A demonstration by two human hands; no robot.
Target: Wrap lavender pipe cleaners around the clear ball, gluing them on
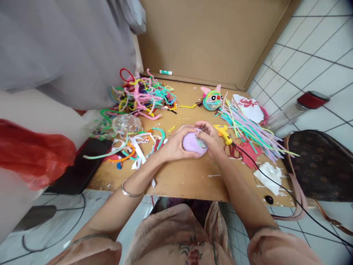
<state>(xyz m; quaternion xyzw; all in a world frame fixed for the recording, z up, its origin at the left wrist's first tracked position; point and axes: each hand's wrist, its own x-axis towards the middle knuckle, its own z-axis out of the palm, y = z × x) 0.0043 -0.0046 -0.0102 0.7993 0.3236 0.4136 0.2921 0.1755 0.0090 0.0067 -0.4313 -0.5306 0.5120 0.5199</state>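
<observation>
Between my two hands is a round ball [190,142] wrapped in lilac pipe cleaner, with a clear, uncovered patch showing on its right side. My left hand [176,142] curls around its left side, thumb at the bottom. From the right, my right hand [211,138] grips it, its fingers over the top and side near the clear patch. The ball is held a little above the wooden table [179,178]. Just right of my right hand lies a yellow glue gun [224,134], with red-handled scissors [234,151] beside it.
Tangled pipe cleaners [143,92] heap at the back left, near a clear plastic ball [127,124]. A decorated ball with pink ears [213,98] stands at the back. Straight pipe cleaners [248,123], a black cord [271,180], white tissue [268,177] and a brown bag [322,165] are right.
</observation>
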